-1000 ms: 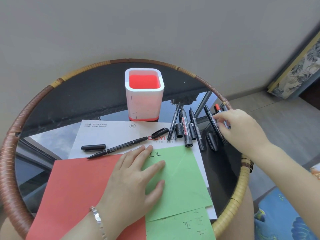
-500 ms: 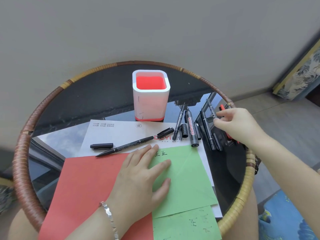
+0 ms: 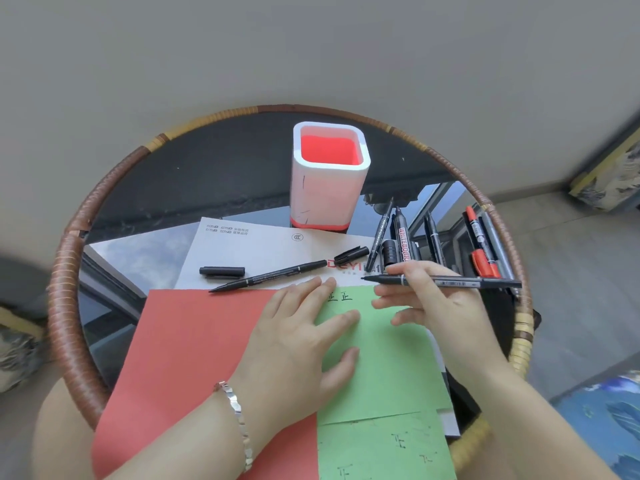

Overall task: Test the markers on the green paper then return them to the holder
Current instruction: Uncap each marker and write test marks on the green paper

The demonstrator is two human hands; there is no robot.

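Observation:
The green paper lies on the round table with two written characters near its top edge. My left hand presses flat on it, fingers spread. My right hand grips a thin black marker held level just above the paper's top edge, uncapped tip pointing left. The white holder with a red inside stands at the back, nothing visible in it. Another uncapped black marker lies on the white sheet with caps beside it. Several markers lie to the right of the holder.
A red paper lies left of the green one, over a white printed sheet. A second green sheet sits at the near edge. Red-capped markers rest near the wicker rim on the right. Floor lies beyond.
My right hand picked a thin black marker from the pile at the right and carried it left, over the green paper's top edge. The left hand stayed flat on the paper.

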